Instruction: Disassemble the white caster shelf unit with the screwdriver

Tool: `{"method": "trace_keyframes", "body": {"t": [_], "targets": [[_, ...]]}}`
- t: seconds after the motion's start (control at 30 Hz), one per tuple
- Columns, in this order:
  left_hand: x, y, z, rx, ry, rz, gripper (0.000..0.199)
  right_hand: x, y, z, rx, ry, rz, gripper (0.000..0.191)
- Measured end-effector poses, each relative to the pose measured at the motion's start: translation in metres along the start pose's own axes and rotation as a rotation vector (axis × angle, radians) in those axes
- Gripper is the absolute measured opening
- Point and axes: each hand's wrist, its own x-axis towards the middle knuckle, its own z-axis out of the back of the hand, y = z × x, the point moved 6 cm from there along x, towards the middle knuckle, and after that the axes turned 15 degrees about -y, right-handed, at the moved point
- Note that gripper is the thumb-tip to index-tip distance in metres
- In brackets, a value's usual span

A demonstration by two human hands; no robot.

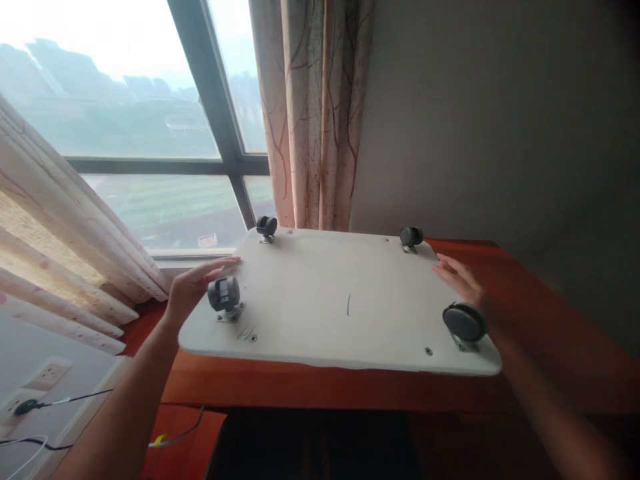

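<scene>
A white board (320, 300) with rounded corners lies between my hands, its face with the wheels turned up. Grey casters stand at its corners: far left (267, 227), far right (411, 237), near left (224, 295) and near right (465, 323). Screws and short dark marks show on the white surface. My left hand (195, 285) grips the left edge, fingertips over the rim behind the near-left caster. On the opposite edge my right hand (463, 283) holds the board, partly hidden behind the near-right caster. Whatever is under the board is hidden.
A red-brown wooden desk (530, 313) is below the board. Behind are a window (175, 213), a patterned curtain (315, 120) and a grey wall (475, 120). Wall sockets (45, 377) with a plugged-in cable are at lower left. A dark gap lies under the desk's front edge.
</scene>
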Motion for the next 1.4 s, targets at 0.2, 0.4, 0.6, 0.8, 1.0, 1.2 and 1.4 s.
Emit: {"method": "trace_keyframes", "body": {"t": [0.2,0.4,0.6,0.8,1.0,1.2,1.4], "targets": [[-0.006,0.02,-0.006,-0.095,-0.054,-0.05,0.045,0.005,-0.01,-0.019,0.01,-0.047,0.025,0.042],[0.001,0.035,-0.01,-0.054,-0.068,-0.042,0.039,0.017,-0.025,-0.037,-0.027,-0.037,0.001,0.045],[-0.004,0.048,-0.013,-0.093,-0.022,0.029,0.04,0.012,-0.025,-0.045,-0.026,-0.017,0.089,0.043],[-0.006,0.054,-0.015,-0.101,-0.008,0.001,0.048,0.012,-0.038,-0.052,-0.069,-0.003,0.103,0.044],[0.004,0.053,0.0,0.068,-0.015,0.056,0.064,0.002,-0.057,-0.04,-0.2,0.03,-0.056,0.057],[-0.038,0.01,0.038,0.091,-0.481,0.034,0.037,-0.067,-0.061,-0.004,-0.382,0.142,-0.12,0.06],[-0.124,-0.052,0.01,0.077,-0.517,-0.305,0.011,-0.121,-0.053,0.019,-0.559,0.143,-0.213,0.055]]}}
